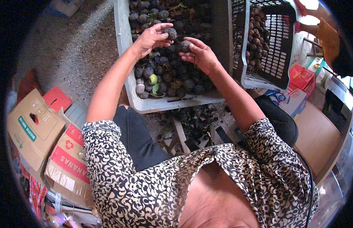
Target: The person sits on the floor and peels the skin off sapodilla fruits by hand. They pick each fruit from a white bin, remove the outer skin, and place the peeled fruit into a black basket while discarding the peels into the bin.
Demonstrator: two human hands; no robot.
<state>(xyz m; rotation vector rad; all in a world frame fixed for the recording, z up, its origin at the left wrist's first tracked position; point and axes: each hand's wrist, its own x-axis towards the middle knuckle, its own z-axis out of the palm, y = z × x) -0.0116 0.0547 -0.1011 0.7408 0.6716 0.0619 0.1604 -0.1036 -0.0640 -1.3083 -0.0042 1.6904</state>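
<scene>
Over a large pale plastic crate (pixel 176 105) of dark, wrinkled round nuts or fruits (pixel 179 85), my left hand (pixel 154 38) pinches one dark rough piece (pixel 170 33) between thumb and fingers. Close to its right, my right hand (pixel 200 54) grips another dark round piece (pixel 185 46). The two pieces are a little apart. Inside the crate's near left part lie a green fruit (pixel 153 79) and a green leaf (pixel 155 88) among the dark pieces. Some brown leaves are mixed in at the far side.
A tilted perforated crate (pixel 279 57) at the right holds brown nuts (pixel 256 37). Cardboard boxes (pixel 36 128) stand at the left. Dark debris (pixel 196 122) covers the floor between my legs. Another person's arm (pixel 312 28) shows at the upper right, beside a red box (pixel 302 78).
</scene>
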